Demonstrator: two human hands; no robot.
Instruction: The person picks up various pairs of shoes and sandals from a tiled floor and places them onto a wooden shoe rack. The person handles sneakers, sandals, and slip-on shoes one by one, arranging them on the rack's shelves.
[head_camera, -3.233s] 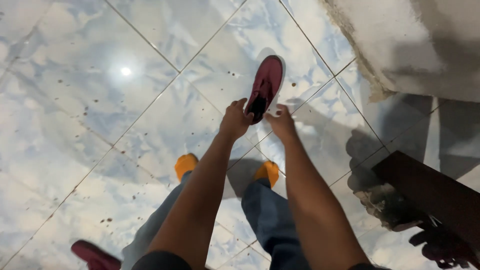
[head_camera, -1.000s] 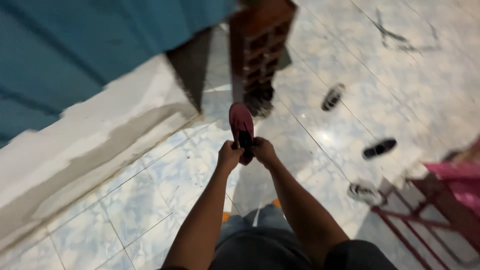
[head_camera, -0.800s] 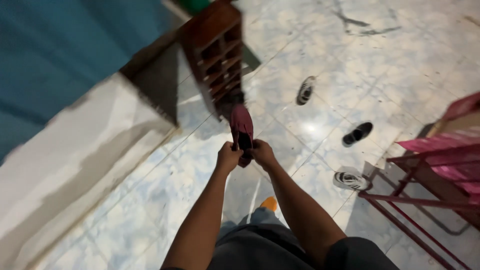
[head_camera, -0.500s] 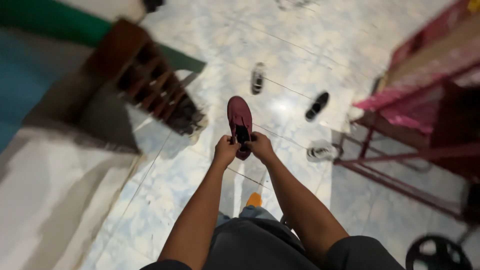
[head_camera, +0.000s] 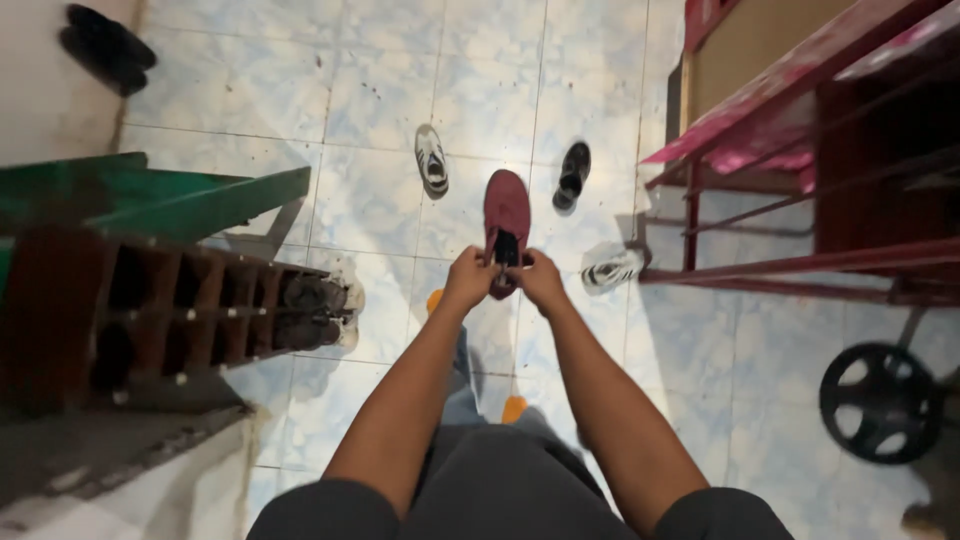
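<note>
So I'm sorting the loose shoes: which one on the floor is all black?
The black shoe, just right of the held maroon shoe. The other two nearby, the striped shoe and the white shoe, show white.

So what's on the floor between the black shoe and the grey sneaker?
Only bare tile between the black shoe and grey sneaker, in the head view.

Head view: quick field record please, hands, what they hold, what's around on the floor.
left hand: grip closed on maroon shoe, at its opening
right hand: grip closed on the same shoe, opposite side
shoe pose: toe pointing away, held above tiled floor
loose shoes: white sneaker, black shoe, striped sneaker
left side: wooden shoe rack
right side: red metal frame, black wheel
</note>
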